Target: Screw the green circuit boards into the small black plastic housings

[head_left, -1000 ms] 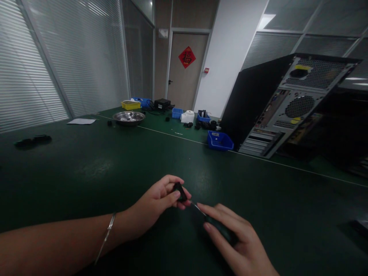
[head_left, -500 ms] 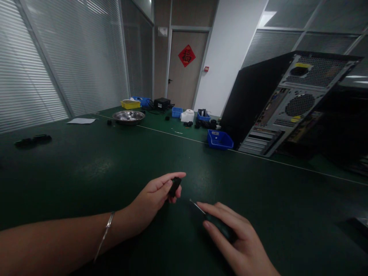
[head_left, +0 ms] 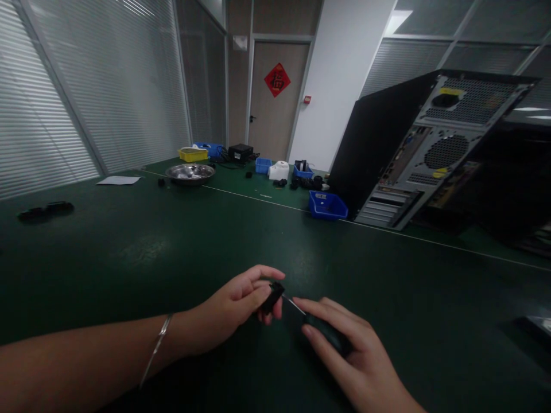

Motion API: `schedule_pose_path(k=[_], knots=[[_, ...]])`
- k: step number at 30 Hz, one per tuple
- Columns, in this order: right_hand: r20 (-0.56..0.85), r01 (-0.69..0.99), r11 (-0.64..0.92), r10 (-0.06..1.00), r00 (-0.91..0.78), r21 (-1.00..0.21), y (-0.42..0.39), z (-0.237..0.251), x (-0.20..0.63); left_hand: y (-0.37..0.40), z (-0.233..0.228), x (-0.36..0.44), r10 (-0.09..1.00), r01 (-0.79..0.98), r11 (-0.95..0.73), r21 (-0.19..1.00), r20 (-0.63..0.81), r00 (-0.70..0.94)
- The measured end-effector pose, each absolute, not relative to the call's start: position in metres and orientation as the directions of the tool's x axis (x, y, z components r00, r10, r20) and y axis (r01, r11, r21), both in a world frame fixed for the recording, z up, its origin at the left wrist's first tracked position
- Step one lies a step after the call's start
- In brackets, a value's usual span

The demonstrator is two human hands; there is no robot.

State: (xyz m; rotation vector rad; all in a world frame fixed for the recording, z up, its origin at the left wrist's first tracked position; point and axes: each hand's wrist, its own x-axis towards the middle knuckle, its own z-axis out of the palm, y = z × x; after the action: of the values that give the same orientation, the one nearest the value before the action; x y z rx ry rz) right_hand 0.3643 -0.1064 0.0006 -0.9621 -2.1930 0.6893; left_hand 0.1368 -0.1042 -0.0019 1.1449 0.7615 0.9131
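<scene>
My left hand [head_left: 235, 307] pinches a small black part [head_left: 271, 296] between thumb and fingers, just above the green table [head_left: 129, 252]. A thin bracelet circles that wrist. My right hand [head_left: 355, 358] grips a screwdriver [head_left: 321, 331] with a dark handle. Its thin metal shaft points up and left, and the tip meets the black part.
A black computer case [head_left: 413, 149] stands tilted at the back right, its rear panel toward me. A blue bin [head_left: 326, 205] sits beside it. Farther back lie a metal bowl [head_left: 190, 172], a yellow tray [head_left: 193, 154], more blue bins and small parts. A black object [head_left: 43, 210] rests far left.
My left hand turned the black part and brought it back down to the screwdriver tip, after lifting it clear half a second ago. The right hand shifted slightly.
</scene>
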Motion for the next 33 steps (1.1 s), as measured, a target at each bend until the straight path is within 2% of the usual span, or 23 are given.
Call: schedule_pose_path(k=[3,8,18,29,33], knots=[[0.355,0.413,0.597,0.773,-0.526,-0.688,-0.1060,0.0020,0.3632,-0.1061,0.0017,0.1371,0.887,-0.155,0.105,0.982,-0.022,0.462],[0.348,0.389,0.596,0.764,-0.543,-0.702,-0.1049,0.0036,0.3620,-0.1090,0.0079,0.1344,0.898,-0.036,0.089,0.995,-0.065,0.434],[0.266,0.394,0.549,0.772,-0.577,-0.738,-0.1047,0.0045,0.3614,-0.1044,0.0024,0.1307,0.949,-0.128,0.116,0.985,-0.072,0.307],[0.228,0.404,0.523,0.779,-0.584,-0.751,-0.1051,0.0031,0.3634,-0.1073,0.0080,0.1345,0.942,-0.120,0.110,0.987,-0.065,0.328],[0.253,0.400,0.548,0.768,-0.589,-0.735,-0.1044,0.0038,0.3619,-0.1073,0.0077,0.1359,0.935,-0.134,0.066,0.989,-0.014,0.356]])
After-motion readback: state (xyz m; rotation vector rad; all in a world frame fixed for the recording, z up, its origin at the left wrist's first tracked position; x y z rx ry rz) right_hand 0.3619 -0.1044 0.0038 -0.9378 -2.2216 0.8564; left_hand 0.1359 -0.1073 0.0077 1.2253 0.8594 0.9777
